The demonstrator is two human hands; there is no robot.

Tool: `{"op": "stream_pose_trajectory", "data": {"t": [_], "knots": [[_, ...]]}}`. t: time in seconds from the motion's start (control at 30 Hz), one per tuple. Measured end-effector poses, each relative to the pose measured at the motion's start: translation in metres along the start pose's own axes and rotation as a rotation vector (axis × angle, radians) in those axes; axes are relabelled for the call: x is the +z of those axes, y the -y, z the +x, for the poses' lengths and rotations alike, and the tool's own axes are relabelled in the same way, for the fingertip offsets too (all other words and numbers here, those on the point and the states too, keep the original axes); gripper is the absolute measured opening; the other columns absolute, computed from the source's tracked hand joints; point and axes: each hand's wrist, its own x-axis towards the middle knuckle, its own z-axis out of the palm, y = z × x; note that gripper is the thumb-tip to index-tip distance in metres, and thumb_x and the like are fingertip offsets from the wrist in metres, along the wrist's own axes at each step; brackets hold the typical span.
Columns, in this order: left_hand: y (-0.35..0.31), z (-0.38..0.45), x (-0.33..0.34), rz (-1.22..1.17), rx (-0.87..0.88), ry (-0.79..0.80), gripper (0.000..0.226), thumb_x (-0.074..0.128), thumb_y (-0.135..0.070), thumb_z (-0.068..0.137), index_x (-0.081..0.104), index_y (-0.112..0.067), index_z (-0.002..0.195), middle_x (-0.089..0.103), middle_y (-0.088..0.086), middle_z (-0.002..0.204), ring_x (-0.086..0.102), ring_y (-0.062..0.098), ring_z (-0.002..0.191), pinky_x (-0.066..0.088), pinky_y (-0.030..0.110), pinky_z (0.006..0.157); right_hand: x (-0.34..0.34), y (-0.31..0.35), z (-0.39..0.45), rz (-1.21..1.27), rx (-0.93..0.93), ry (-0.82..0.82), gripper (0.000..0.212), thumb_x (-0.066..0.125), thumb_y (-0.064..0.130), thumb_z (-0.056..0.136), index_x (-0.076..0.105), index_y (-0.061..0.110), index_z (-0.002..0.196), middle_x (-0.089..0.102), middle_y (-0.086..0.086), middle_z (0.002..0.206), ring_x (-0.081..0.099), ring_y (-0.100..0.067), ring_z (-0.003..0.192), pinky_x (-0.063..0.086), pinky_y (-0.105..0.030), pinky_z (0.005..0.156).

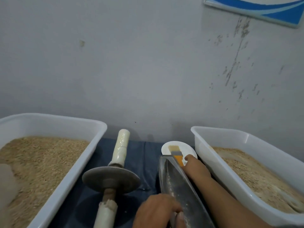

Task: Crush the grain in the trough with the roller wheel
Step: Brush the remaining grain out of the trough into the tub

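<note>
Here, my left hand (158,209) rests at the near end of the long, dark grey metal trough (179,186), its fingers curled over the left rim and gripping it. My right hand (195,165) reaches along the far right side of the trough, beside the orange handle of a small flat brush (176,155); whether those fingers pinch the handle or only touch it, I cannot tell, since the hand is seen from behind.

The trough runs away from me, narrow and boat-shaped, with pale dust on its inner walls; how much grain lies in it I cannot make out. The brush lies partly on a small round white plate (179,145) just past the far end of the trough.

The roller wheel, a grey stone-like disc on a pale axle with cream wrapped handles (111,178), lies on the dark blue cloth (144,162) covering the counter, left of the trough and apart from it, with neither hand on it.

On the left stands a large white plastic tub (79,127) holding tan grain (41,158). On the right a second white plastic tub (233,139) holds finer tan meal (256,175). Behind rises a scuffed grey wall (148,63) with a blue and white framed panel (263,9) at the upper right.
</note>
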Motion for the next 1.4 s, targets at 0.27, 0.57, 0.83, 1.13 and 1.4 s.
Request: {"op": "stream_pose_trajectory", "data": {"t": [0.27,0.57,0.83,1.13,1.4], "knots": [[-0.003,-0.017,-0.006,-0.6,-0.143,0.04,0.006,0.056,-0.033,0.081,0.053,-0.035,0.077,0.053,-0.019,0.074,0.055,-0.001,0.073,0.044,0.021,0.066,-0.043,-0.004,-0.076,0.204,-0.311,-0.535,0.031,0.052,0.034,0.099,0.064,0.028,0.127,0.066,0.004,0.123,0.057,-0.012,0.1,0.039,-0.027,0.08],[-0.01,-0.021,-0.025,-0.777,-0.294,0.161,0.015,0.048,-0.044,0.081,0.057,-0.033,0.077,0.06,-0.013,0.08,0.058,0.009,0.083,0.048,0.031,0.071,-0.045,0.004,-0.163,-0.341,-0.403,-0.387,0.019,0.05,0.028,0.096,0.059,0.028,0.08,0.059,0.007,0.076,0.053,-0.01,0.067,0.04,-0.026,0.059],[-0.007,-0.022,-0.021,-0.787,-0.415,0.17,0.009,0.059,-0.028,0.085,0.059,-0.036,0.081,0.063,-0.013,0.078,0.059,0.005,0.079,0.045,0.029,0.071,-0.057,0.034,-0.172,-0.496,-0.408,-0.113,0.017,0.049,0.022,0.097,0.054,0.017,0.082,0.052,-0.003,0.077,0.05,-0.022,0.07,0.04,-0.026,0.06],[-0.004,-0.016,-0.017,-0.847,-0.515,0.139,0.022,0.062,-0.013,0.086,0.061,-0.033,0.076,0.064,-0.01,0.069,0.059,0.004,0.063,0.043,0.027,0.061,-0.093,0.046,-0.185,-0.519,-0.374,-0.24,0.012,0.051,0.01,0.093,0.061,0.009,0.086,0.055,-0.006,0.081,0.048,-0.021,0.073,0.036,-0.026,0.063],[-0.004,-0.012,-0.018,-0.864,-0.546,0.163,0.022,0.061,-0.018,0.086,0.061,-0.036,0.074,0.065,-0.012,0.07,0.061,0.002,0.065,0.044,0.011,0.056,-0.081,0.053,-0.178,-0.35,-0.376,-0.065,0.025,0.055,0.015,0.089,0.064,0.012,0.113,0.066,-0.008,0.101,0.062,-0.024,0.089,0.045,-0.029,0.062]]}}
